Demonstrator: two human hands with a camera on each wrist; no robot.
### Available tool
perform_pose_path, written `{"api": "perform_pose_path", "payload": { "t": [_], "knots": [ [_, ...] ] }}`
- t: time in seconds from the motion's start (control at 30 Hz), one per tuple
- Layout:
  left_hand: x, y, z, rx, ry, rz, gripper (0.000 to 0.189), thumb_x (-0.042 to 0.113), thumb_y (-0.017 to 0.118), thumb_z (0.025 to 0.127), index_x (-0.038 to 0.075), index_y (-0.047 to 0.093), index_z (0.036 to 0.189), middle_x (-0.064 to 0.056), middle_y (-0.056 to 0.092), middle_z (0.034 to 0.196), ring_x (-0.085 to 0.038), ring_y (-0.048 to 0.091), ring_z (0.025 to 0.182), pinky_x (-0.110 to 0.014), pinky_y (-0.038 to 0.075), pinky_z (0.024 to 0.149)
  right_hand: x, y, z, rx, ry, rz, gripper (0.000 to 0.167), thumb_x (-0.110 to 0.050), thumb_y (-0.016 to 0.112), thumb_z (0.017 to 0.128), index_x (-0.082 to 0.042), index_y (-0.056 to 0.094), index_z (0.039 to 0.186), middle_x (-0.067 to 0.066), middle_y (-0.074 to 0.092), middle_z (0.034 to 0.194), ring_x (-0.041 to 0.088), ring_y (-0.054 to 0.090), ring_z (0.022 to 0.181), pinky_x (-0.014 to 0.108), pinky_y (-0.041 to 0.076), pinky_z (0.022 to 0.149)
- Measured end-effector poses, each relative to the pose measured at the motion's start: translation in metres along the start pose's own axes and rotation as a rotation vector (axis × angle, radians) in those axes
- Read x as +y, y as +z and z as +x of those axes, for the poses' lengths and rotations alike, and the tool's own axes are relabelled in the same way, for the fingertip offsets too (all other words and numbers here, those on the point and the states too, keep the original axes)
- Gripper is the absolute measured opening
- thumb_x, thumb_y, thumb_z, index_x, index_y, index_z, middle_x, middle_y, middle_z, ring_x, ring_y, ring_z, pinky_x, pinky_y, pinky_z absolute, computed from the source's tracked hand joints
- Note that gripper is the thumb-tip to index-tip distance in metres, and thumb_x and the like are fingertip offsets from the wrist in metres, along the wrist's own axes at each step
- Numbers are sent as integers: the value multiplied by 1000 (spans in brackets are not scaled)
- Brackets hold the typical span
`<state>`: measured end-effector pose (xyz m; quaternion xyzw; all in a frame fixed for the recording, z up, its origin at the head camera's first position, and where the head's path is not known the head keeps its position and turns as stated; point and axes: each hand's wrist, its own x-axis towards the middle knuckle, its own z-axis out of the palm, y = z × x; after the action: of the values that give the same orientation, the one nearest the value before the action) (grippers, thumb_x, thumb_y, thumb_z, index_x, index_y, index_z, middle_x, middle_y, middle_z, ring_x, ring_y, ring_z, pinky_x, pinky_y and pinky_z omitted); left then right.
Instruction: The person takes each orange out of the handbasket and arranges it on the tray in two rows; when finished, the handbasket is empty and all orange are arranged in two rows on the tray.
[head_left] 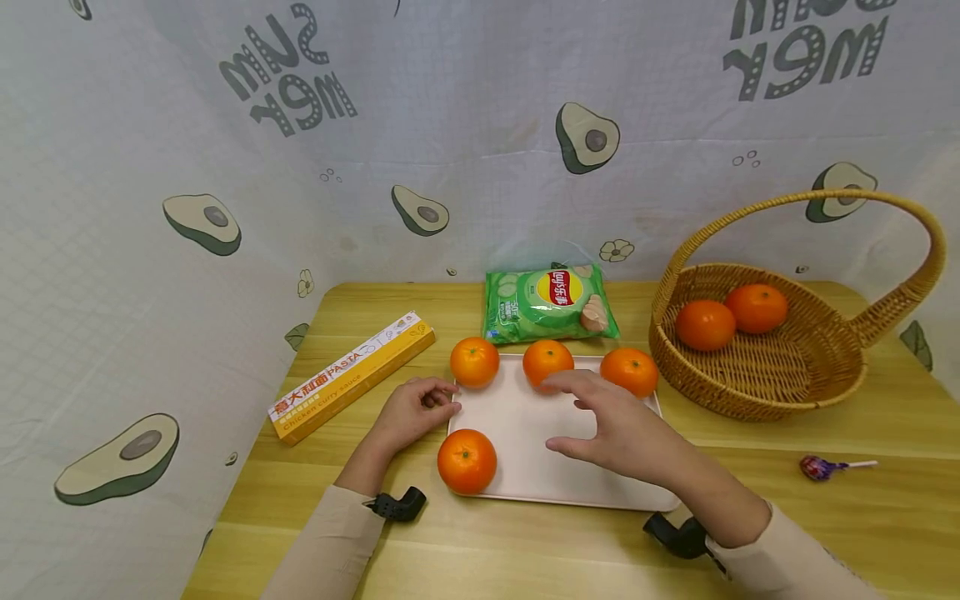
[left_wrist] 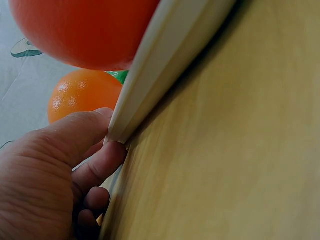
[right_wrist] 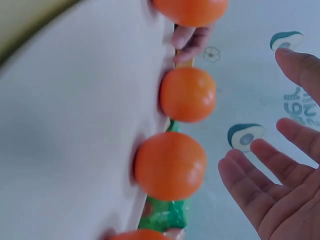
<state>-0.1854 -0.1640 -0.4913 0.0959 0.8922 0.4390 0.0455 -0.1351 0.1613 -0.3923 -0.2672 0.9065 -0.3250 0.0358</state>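
A pale rectangular tray (head_left: 547, 450) carries several oranges: one at its near left corner (head_left: 467, 462), the others along its far side, including a middle orange (head_left: 547, 364) and a far right orange (head_left: 629, 372). My left hand (head_left: 416, 410) pinches the tray's left rim; the left wrist view shows thumb (left_wrist: 82, 127) and index finger meeting at the edge. Over the tray's right half hovers my right hand (head_left: 617, 427), its fingers spread and thumb apart, holding nothing. In the right wrist view, that hand (right_wrist: 285, 185) is apart from the oranges.
A wicker basket (head_left: 757, 404) with a tall handle stands at the right, two oranges inside. Behind the tray lies a green chip bag (head_left: 551, 304). The yellow pasta box (head_left: 352, 379) lies left, a wrapped lollipop (head_left: 817, 467) right. A printed curtain (head_left: 480, 150) hangs behind.
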Motion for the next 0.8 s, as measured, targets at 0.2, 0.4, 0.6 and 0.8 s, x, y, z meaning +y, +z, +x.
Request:
{"api": "perform_pose_path", "payload": {
  "t": [0.2, 0.4, 0.6, 0.8],
  "knots": [
    [0, 1, 1, 1, -3, -2, 20, 27, 82, 87, 22, 76, 105, 10, 70, 86, -12, 60, 84, -25, 50, 77, 9, -18, -4, 43, -42, -120, 65, -31, 88, 80, -13, 61, 137, 10, 61, 141, 29, 65, 119, 45, 59, 91],
    [0, 1, 0, 2, -7, -9, 20, 26, 82, 87, 21, 77, 105, 9, 70, 86, -12, 60, 84, -25, 50, 76, 15, -38, -10, 33, -8, -266, 65, -35, 87, 81, -11, 62, 135, 13, 61, 139, 33, 64, 120, 53, 56, 96],
    [1, 0, 0, 5, -10, -9, 20, 27, 82, 87, 22, 76, 105, 10, 70, 86, -12, 60, 84, -25, 50, 76, 21, -56, -14, -8, 33, -330, 63, -36, 87, 80, -11, 64, 134, 14, 59, 141, 35, 63, 123, 53, 56, 96],
    [1, 1, 0, 6, -11, -6, 20, 27, 82, 87, 22, 77, 105, 10, 70, 86, -12, 59, 84, -25, 50, 76, 36, -70, -16, 31, -21, -373, 56, -29, 89, 78, -9, 68, 126, 14, 64, 131, 35, 65, 116, 54, 56, 94]
  ]
}}
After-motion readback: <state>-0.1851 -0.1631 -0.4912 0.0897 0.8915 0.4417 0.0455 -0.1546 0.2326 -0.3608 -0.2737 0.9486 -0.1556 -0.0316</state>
